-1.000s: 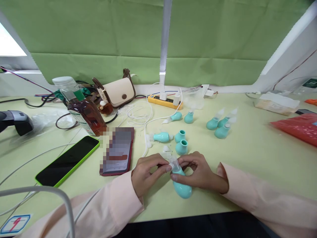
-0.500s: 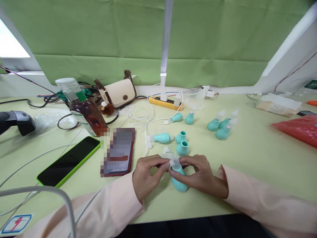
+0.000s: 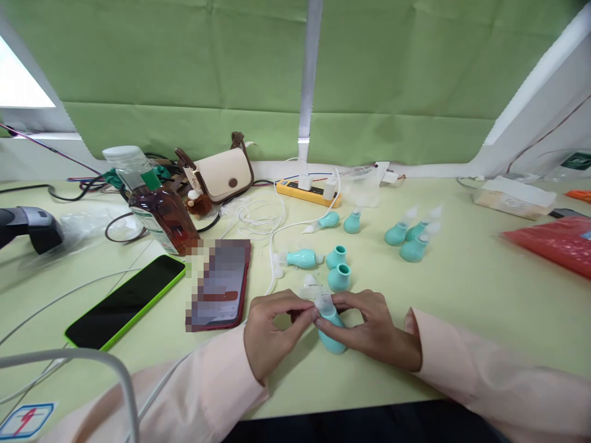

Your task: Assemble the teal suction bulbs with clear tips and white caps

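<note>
1 glossy turquoise rounded bulb [image 3: 332, 341], approx. 5 o'clock in view: held nr top by R hand [image 3: 372, 326]; clear plastic neck [image 3: 325, 304] pinched by L hand [image 3: 274, 332]. 2 turquoise open-necked bulbs [image 3: 339, 280]: stood on pale-green desk [image 3: 462, 277], 12 o'clock of it.

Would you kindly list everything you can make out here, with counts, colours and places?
Held bulb: one, teal, with clear top, front centre
Open-necked bulbs: two, teal, beyond the hands
Clear-tipped bulbs: three, teal, right of centre
Other bulbs: three, teal, centre
Small clear parts: count unclear, beyond left hand
Phones: two, lime-edged and dark red-edged, left
Bottle: one, brown contents, white cap, left
Handbag: one, cream and brown, back left
Power strip: one, yellow, back centre
Cables: several, mostly white, left and centre
Packet: one, red, far right
Table: one, pale green, beneath
Sleeves: two, pale pink, front
Left hand: one, at clear top
Right hand: one, on held bulb
</note>
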`<act>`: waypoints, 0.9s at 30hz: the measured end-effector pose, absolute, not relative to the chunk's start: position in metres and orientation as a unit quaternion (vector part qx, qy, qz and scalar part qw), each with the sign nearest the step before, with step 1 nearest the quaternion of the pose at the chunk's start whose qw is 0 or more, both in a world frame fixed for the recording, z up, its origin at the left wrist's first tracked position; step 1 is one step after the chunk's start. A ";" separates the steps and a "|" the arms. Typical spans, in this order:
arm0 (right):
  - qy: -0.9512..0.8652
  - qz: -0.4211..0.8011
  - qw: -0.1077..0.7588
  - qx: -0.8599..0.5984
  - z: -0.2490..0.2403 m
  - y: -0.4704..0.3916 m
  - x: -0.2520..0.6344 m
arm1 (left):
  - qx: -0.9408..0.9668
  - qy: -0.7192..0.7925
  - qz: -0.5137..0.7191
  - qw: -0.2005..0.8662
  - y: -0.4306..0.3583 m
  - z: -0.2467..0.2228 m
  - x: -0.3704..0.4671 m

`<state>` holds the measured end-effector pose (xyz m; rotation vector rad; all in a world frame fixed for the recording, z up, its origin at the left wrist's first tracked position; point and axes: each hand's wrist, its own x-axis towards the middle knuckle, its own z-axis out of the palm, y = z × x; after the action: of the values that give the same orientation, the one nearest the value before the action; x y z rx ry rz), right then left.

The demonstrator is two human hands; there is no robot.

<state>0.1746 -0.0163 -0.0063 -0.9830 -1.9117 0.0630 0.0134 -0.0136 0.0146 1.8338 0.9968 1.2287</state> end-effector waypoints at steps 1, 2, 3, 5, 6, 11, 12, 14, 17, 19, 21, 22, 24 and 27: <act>-0.785 0.021 0.477 -0.395 -0.006 -0.016 0.175 | 0.709 0.386 0.472 0.355 -0.014 0.014 0.013; -0.787 0.019 0.480 -0.387 -0.006 -0.016 0.175 | 0.708 0.387 0.469 0.359 -0.014 0.014 0.013; -0.787 0.019 0.485 -0.380 -0.006 -0.016 0.175 | 0.705 0.389 0.466 0.367 -0.014 0.013 0.013; -0.783 0.024 0.497 -0.373 -0.005 -0.015 0.174 | 0.691 0.397 0.459 0.392 -0.014 0.013 0.012; -0.781 0.028 0.501 -0.371 -0.005 -0.015 0.174 | 0.681 0.402 0.454 0.411 -0.014 0.013 0.012; -0.778 0.085 0.501 -0.371 -0.003 -0.014 0.173 | 0.594 0.424 0.427 0.534 -0.011 0.016 0.012; -0.776 0.095 0.500 -0.373 -0.003 -0.014 0.173 | 0.576 0.427 0.423 0.554 -0.010 0.017 0.012; -0.772 0.102 0.502 -0.377 -0.002 -0.014 0.173 | 0.548 0.435 0.420 0.577 -0.008 0.017 0.013; -0.767 0.108 0.507 -0.377 0.000 -0.015 0.174 | 0.536 0.445 0.429 0.576 -0.004 0.017 0.012; -0.768 0.132 0.502 -0.376 0.001 -0.015 0.176 | 0.528 0.456 0.446 0.560 -0.001 0.017 0.010; -0.770 0.160 0.493 -0.372 0.002 -0.015 0.177 | 0.533 0.474 0.467 0.522 0.003 0.016 0.007; -0.770 0.167 0.492 -0.371 0.003 -0.015 0.178 | 0.550 0.482 0.475 0.489 0.005 0.015 0.006; -0.766 0.162 0.498 -0.373 0.002 -0.014 0.179 | 0.633 0.480 0.473 0.381 0.009 0.012 0.004; -0.759 0.132 0.511 -0.381 -0.001 -0.014 0.179 | 0.787 0.428 0.423 0.136 0.015 0.002 0.002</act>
<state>0.1787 -0.0143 -0.0014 -0.9166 -1.8269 0.3179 0.0017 0.0150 0.0024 2.2779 1.2396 1.2261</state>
